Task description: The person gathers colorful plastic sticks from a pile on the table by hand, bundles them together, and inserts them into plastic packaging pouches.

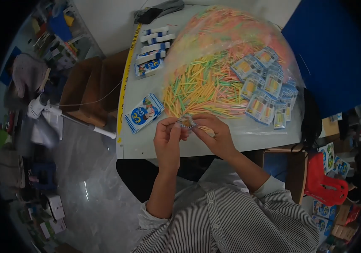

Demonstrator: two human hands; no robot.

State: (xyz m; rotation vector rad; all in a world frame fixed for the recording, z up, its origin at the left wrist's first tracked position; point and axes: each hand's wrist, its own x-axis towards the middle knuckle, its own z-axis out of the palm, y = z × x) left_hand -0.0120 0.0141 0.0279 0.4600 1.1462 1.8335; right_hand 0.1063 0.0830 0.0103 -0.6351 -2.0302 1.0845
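Observation:
At the table's front edge, my left hand (168, 137) is closed on one side of a small clear packet (186, 121). The fingers of my right hand (217, 134) pinch its other side, and a few pale thin sticks (206, 130) show in that hand. Just beyond both hands lies a big heap of pink, yellow and green sticks (205, 86), partly inside a large clear plastic bag (180, 40). Filled small packets (259, 106) are piled on the right of the heap. A blue-and-white printed pouch (143, 114) lies left of my left hand.
More blue-and-white pouches (150, 66) are stacked at the table's (140, 145) back left, near a dark cloth (157, 12). Cardboard boxes (83, 90) and a white fan (39, 105) stand left. A red plastic chair (324, 181) and an open carton (300, 173) are right.

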